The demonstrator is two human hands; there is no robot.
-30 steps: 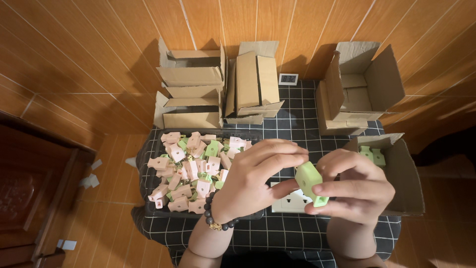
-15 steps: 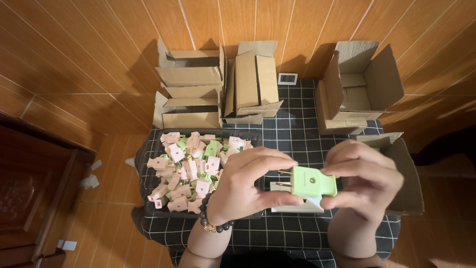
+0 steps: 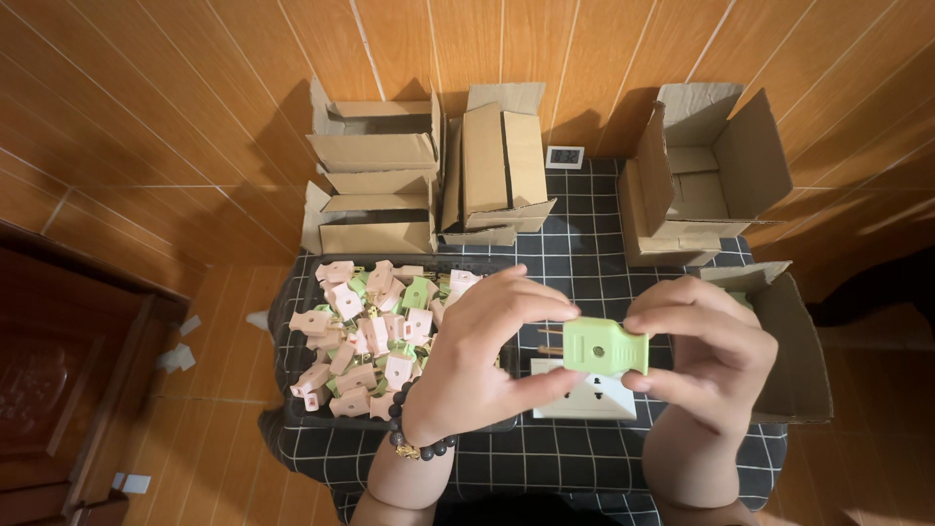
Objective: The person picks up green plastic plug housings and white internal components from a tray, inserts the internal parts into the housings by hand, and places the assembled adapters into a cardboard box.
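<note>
Both hands hold one light green plastic plug (image 3: 605,347) between them, above the checked cloth. My left hand (image 3: 487,360) pinches its left end, where two metal pins stick out; a bead bracelet circles that wrist. My right hand (image 3: 706,356) grips the right end with thumb and fingers. Directly below the plug lies a white wall socket (image 3: 584,397). Left of my hands, a black tray (image 3: 292,409) is heaped with several pink and green plugs (image 3: 365,336).
A dark checked cloth (image 3: 584,253) covers the low table. Folded and open cardboard boxes (image 3: 380,175) stand along the wooden wall, one open box (image 3: 706,170) at back right, another (image 3: 794,341) by my right hand. A small white clock (image 3: 564,156) sits behind.
The green plug has been turned from tilted upright to lying level between both hands, pins pointing left. My hands have drawn slightly apart, each now holding one end.
</note>
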